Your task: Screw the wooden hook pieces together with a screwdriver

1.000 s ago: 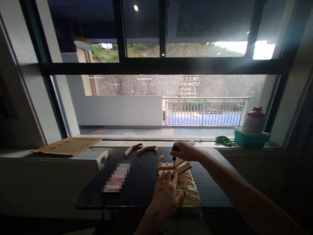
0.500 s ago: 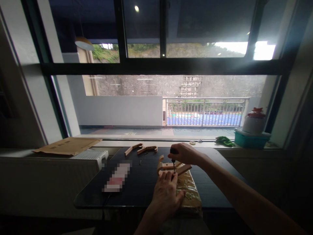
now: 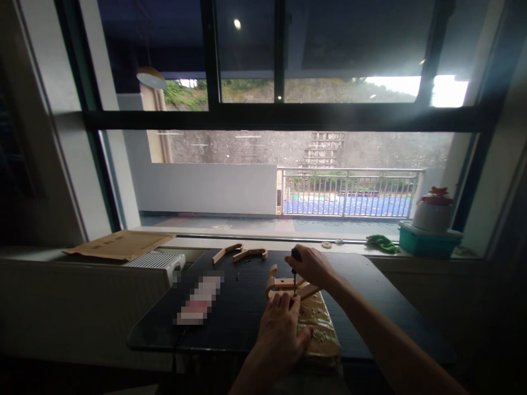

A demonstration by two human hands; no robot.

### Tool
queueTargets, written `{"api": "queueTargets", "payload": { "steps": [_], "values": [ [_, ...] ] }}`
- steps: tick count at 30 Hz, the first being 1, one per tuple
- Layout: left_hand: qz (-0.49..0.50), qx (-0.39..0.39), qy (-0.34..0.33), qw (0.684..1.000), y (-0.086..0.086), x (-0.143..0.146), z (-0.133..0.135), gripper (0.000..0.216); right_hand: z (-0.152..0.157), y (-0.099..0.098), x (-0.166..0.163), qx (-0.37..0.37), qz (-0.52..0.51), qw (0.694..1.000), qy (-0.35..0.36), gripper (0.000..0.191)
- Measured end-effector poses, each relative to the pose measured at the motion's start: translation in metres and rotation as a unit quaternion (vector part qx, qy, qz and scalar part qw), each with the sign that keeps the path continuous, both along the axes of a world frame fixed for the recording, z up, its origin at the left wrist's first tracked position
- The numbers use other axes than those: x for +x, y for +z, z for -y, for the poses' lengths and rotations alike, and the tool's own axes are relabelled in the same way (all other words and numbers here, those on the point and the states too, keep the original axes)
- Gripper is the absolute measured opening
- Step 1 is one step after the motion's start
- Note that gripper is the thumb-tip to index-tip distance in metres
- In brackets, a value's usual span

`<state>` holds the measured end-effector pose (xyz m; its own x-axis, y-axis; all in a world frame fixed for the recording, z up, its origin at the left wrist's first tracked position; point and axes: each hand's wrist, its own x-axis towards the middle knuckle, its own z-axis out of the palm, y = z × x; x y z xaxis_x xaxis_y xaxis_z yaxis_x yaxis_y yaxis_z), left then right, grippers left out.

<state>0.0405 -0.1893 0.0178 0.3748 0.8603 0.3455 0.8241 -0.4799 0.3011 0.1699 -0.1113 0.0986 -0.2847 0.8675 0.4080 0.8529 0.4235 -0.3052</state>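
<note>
A screwdriver [image 3: 294, 278] with a dark handle stands nearly upright, its handle gripped from above by my right hand [image 3: 312, 265]. Its tip goes down beside the fingertips of my left hand [image 3: 281, 325], and those fingertips hide the point of contact. My left fingers press together on a curved wooden hook [image 3: 272, 295], largely covered by the hand. More pale wooden pieces [image 3: 283, 283] lie just behind it. Under them is a block wrapped in shiny brown tape [image 3: 323, 322], where my left thumb rests.
Two wooden hooks [image 3: 250, 254] and a small screw [image 3: 237, 276] lie at the back left of the dark table [image 3: 230, 334]. A blurred-out flat object [image 3: 200, 300] is nearer. On the sill are a brown envelope [image 3: 123, 244], a green cloth [image 3: 381, 243] and a teal box [image 3: 428, 240].
The view has shifted slightly, so everything appears a little lower and to the right. Both hands keep their places on the screwdriver and the wooden hook; my right wrist has turned slightly.
</note>
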Motion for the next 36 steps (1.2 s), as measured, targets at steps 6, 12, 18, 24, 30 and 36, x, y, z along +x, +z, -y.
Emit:
{"api": "queueTargets", "payload": {
  "steps": [6, 12, 18, 24, 30, 36],
  "values": [
    [0.033, 0.006, 0.006, 0.999, -0.005, 0.0, 0.002, 0.056, 0.003, -0.024, 0.012, 0.018, -0.058, 0.998, -0.013, 0.028],
    [0.046, 0.01, 0.015, 0.999, -0.013, 0.003, 0.004, 0.056, 0.001, -0.038, 0.018, 0.007, -0.084, 0.996, 0.012, 0.03],
    [0.057, 0.019, 0.034, 0.998, -0.015, 0.009, 0.009, 0.051, -0.004, -0.038, 0.017, 0.002, -0.09, 0.996, 0.015, 0.028],
    [0.064, 0.026, 0.033, 0.997, -0.011, 0.014, -0.016, 0.047, -0.034, -0.028, 0.017, -0.017, -0.062, 0.997, 0.032, 0.027],
    [0.059, 0.035, 0.039, 0.997, -0.009, 0.021, -0.076, 0.044, -0.091, -0.022, 0.021, -0.02, -0.049, 0.998, 0.035, 0.027],
    [0.056, 0.021, 0.028, 0.998, -0.012, 0.026, -0.11, 0.045, -0.123, -0.017, 0.034, -0.059, -0.045, 0.996, 0.059, 0.027]
  ]
}}
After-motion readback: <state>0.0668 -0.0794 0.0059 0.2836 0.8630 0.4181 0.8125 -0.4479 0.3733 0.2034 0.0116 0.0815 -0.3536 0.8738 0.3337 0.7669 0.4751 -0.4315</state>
